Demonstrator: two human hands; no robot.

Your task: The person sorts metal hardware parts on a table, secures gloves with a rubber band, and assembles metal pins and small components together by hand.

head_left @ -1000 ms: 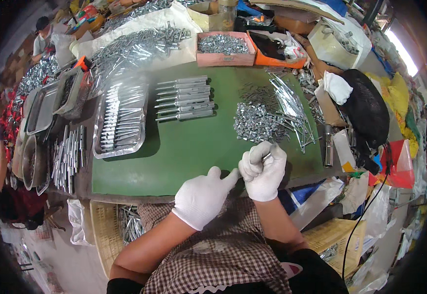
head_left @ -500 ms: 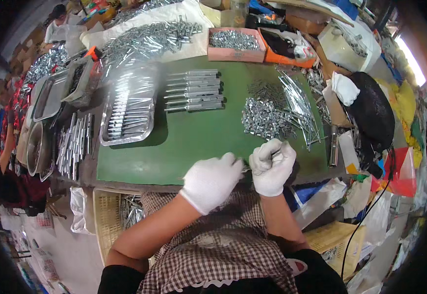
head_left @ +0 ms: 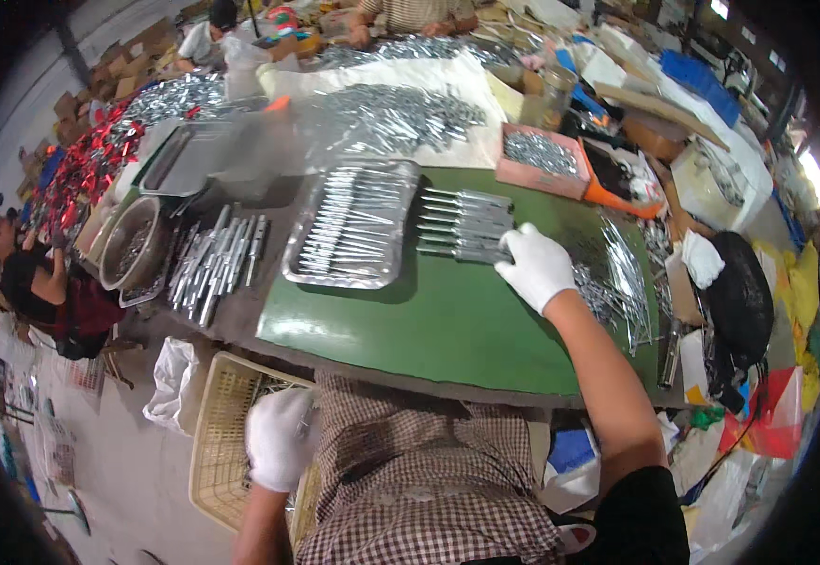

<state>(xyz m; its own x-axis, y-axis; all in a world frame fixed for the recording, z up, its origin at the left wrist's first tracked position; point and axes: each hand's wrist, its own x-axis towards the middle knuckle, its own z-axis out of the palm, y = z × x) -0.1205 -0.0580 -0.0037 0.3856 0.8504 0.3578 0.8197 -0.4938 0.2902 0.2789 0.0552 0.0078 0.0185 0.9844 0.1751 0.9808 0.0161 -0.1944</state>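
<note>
My right hand [head_left: 537, 266], in a white glove, is at the right end of a row of silver thin-tipped metal rods [head_left: 471, 218] on the green tabletop [head_left: 363, 330]. Its thumb and fingers close round the thick end of the nearest ones. Down at the left, my gloved left hand [head_left: 280, 438] is over a yellow plastic basket [head_left: 217, 428] with metal parts inside. Motion smears its fingers, and whether it holds anything is hidden. A clear plastic tray [head_left: 396, 273] of slim silver rods [head_left: 349, 226] sits left of the row.
Thick silver tubes [head_left: 217, 264] lie left of the tray, near a round bowl [head_left: 132, 250]. Small metal parts [head_left: 598, 297] and long thin rods [head_left: 626, 278] are at the right. Behind stand a pink box [head_left: 537, 165] and a heap of metal pieces [head_left: 391, 118]. Other people sit beyond.
My hands were together in front of me at the table edge. The left has dropped to the basket; the right has reached out to the rods. The view has shifted left.
</note>
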